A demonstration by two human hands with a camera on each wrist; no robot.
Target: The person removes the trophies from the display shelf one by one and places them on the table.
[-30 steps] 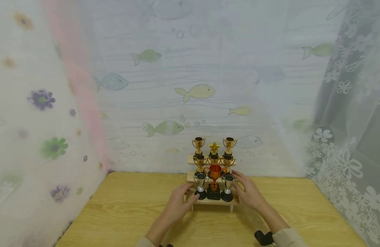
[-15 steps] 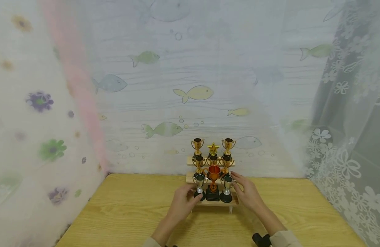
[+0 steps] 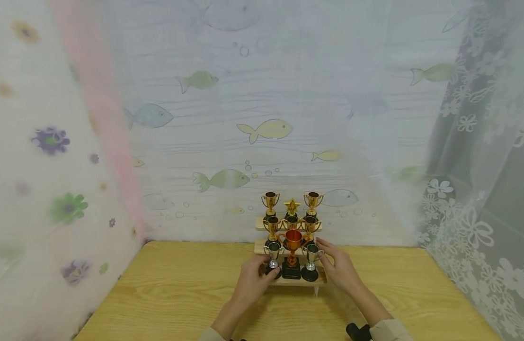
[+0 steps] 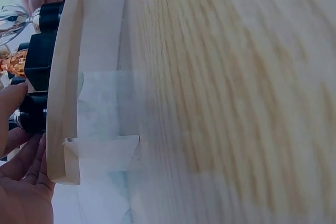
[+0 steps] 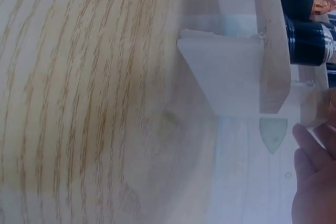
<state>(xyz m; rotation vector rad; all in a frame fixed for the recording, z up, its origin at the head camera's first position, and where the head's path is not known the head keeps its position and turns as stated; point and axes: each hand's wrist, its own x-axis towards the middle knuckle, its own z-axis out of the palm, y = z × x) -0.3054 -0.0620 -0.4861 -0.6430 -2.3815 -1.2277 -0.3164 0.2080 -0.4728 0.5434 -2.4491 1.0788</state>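
A three-tier wooden stand (image 3: 293,283) holds several small trophies near the back of the table. On its lowest step, a silver trophy (image 3: 273,252) at left, a copper-red trophy (image 3: 293,240) in the middle and another silver trophy (image 3: 311,253) at right stand upright on black bases. My left hand (image 3: 250,282) grips the left silver trophy, thumb in front of its black base (image 4: 34,113) and fingers behind. Beside the stand's right end is my right hand (image 3: 343,271), fingers extended along the middle step's end (image 5: 315,109), thumb close to the right silver trophy.
Gold cups (image 3: 270,201) and a gold star trophy (image 3: 292,206) stand on the upper steps. White legs (image 5: 226,72) hold the stand above the wood-grain table (image 3: 181,284). Behind is a fish-print curtain (image 3: 262,94); a black object (image 3: 359,331) lies by the right sleeve.
My left hand has come in from the stand's left end and taken hold of the left silver trophy. My right hand has stayed about in place. The head view has shifted slightly.
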